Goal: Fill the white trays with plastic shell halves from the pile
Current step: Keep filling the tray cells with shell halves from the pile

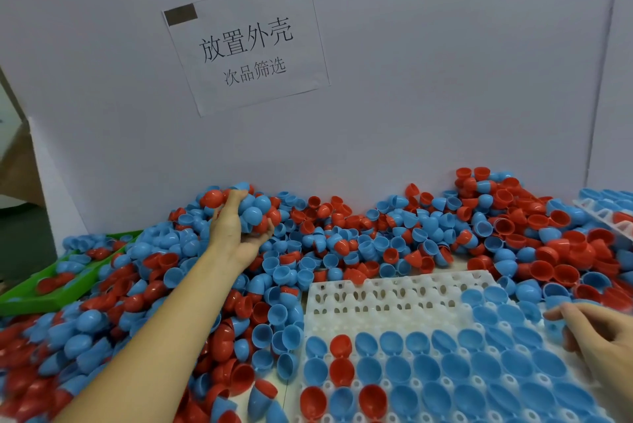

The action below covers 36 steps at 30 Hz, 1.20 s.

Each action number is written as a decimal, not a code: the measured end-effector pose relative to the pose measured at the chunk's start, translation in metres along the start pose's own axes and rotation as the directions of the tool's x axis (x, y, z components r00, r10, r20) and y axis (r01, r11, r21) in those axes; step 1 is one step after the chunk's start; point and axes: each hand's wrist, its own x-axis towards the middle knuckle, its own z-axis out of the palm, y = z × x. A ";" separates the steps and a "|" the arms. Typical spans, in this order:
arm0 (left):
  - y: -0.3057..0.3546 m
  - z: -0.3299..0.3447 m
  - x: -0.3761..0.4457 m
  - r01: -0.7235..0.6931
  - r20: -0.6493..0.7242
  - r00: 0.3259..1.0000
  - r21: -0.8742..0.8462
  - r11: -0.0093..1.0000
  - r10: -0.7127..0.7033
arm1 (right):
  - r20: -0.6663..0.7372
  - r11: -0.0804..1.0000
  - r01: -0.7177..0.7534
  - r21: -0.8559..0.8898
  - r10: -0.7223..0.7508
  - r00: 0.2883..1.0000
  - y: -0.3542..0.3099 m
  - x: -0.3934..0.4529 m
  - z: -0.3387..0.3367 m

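The left hand (pixel 239 231) grips a heaped handful of blue and red shell halves (pixel 255 213) above the pile (pixel 376 237), fingers curled wide around them. The handful looks too full, so some halves may slip out and fall back, or land wrongly on the tray. The right hand (pixel 603 337) rests at the right edge of the white tray (pixel 394 292), pinching 1 blue half (pixel 553 326). The near rows are filled, the far rows are empty. A green tray (pixel 30 296) lies on the left of the surface
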 end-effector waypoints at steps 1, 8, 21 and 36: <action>-0.002 -0.002 -0.008 0.008 0.032 0.999 -0.026 1.000 -0.008 | -0.001 1.000 0.003 -0.014 -0.003 1.000 0.005 0.003 0.001; -0.023 -0.011 -0.063 0.117 0.189 0.979 -0.204 0.972 -0.079 | -0.021 0.999 0.009 -0.031 -0.010 1.000 0.019 0.010 0.002; -0.037 0.001 -0.080 0.250 0.164 0.966 -0.376 0.892 -0.201 | -0.048 0.927 0.331 -0.176 -0.344 0.938 -0.265 -0.055 -0.060; -0.056 0.018 -0.089 0.338 0.257 0.930 -0.307 0.889 -0.265 | 0.302 0.861 0.489 -0.139 -0.434 0.849 -0.409 -0.136 0.039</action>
